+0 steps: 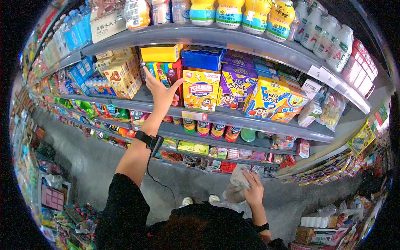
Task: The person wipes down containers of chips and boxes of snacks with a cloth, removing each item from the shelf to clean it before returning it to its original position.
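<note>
My left hand (pixel 160 90) reaches to the middle shelf, thumb spread away from the fingers. Its palm side is at a multicoloured striped box (pixel 170 71), which it partly covers. On top of that box lies a yellow box (pixel 160 54). Just right of my thumb stands a yellow-and-white snack box (pixel 201 89), with a blue box (pixel 203 58) above and behind it. Low on the right, over the floor, my right hand (pixel 253 191) grips a greyish cloth (pixel 240 177) that hangs down from the fingers.
Purple boxes (pixel 236 85) and yellow boxes (pixel 267 99) stand farther right on the middle shelf (pixel 233 118). Tan boxes (pixel 118 81) are at left. Yellow-capped bottles (pixel 230 14) line the shelf above. Stacked goods (pixel 318 231) stand on the floor (pixel 166 179) at right.
</note>
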The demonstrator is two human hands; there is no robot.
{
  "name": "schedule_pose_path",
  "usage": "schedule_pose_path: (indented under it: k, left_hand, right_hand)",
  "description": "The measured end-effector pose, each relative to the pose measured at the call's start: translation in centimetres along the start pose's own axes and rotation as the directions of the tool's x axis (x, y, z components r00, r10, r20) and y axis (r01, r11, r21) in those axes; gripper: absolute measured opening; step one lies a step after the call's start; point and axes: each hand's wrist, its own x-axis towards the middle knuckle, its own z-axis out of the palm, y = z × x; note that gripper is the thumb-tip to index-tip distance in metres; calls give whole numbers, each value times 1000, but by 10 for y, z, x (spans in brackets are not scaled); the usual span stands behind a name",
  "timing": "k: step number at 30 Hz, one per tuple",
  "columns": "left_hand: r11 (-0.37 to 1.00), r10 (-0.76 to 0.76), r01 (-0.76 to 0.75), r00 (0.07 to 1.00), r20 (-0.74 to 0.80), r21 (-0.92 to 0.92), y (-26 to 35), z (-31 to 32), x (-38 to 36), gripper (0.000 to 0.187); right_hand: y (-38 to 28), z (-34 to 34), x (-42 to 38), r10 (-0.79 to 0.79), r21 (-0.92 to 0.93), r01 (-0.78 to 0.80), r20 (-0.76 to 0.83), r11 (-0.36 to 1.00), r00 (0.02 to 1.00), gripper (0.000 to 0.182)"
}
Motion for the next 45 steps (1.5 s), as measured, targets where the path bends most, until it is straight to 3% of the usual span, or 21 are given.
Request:
schedule_pose_path:
  k: [24, 26, 28, 31, 35, 37, 45]
  left_hand:
    - [999, -21, 22, 999, 32, -37, 2, -6, 8, 117]
    - [980, -88, 87, 996, 1, -180, 2, -12, 25, 117]
    - [978, -90, 92, 996, 22, -186, 13, -21, 41, 118]
    - [995, -3, -1, 999, -36, -96, 13, -19, 60, 118]
    - [999, -5, 4, 1000, -15, -47, 26, -19, 65, 118]
    - [991, -9, 7, 1000, 13, 134, 31, -17, 65, 117]
    - [981, -81, 78, 997, 10, 176, 36, -10, 65, 112]
  right_hand:
    - [-7, 0, 5, -11, 15, 11, -3, 1000, 1000, 62]
    - [-9, -2, 6, 3, 20, -3, -2, 1000, 1000, 62]
    - [-9, -2, 5, 10, 17, -10, -2, 1000, 1000, 62]
    - [-8, -2, 4, 24, 16, -24, 2, 1000, 1000, 61]
    - [-4, -1, 3, 32, 37, -32, -8, 999, 999, 60]
    - [-3, -1, 3, 32, 38, -32, -12, 999, 999, 60]
    - [-2, -4, 1, 30, 13, -30, -5, 999, 1000, 64]
